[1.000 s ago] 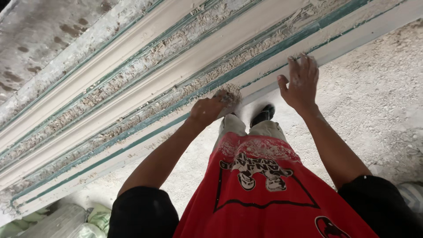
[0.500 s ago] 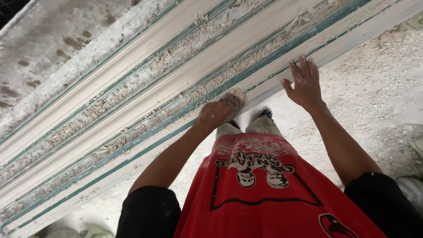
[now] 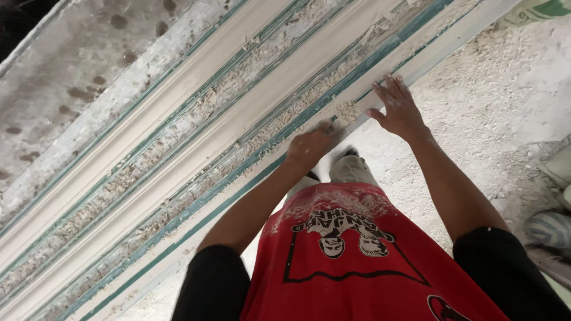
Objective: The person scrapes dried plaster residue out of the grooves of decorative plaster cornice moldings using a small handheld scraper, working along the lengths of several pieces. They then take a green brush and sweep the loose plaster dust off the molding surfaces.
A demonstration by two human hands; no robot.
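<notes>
A long white moulding with teal-edged grooves full of crumbly beige fibre runs slantwise in front of me. My left hand is closed, knuckles up, on the near groove, pressing a small wad of beige fibre at its fingertips. My right hand, dusted white, lies flat with fingers spread on the moulding's near white edge, a hand's width to the right of the wad. It holds nothing. Below are my red shirt and dusty trouser legs.
A grey stained slab lies beyond the moulding at upper left. Dusty, gritty floor spreads to the right. Pale sacks lie at the right edge, and another sack sits at the top right corner.
My left hand with the fibre wad has slid a little to the right along the groove. My right hand stays flat on the edge. My view has shifted slightly.
</notes>
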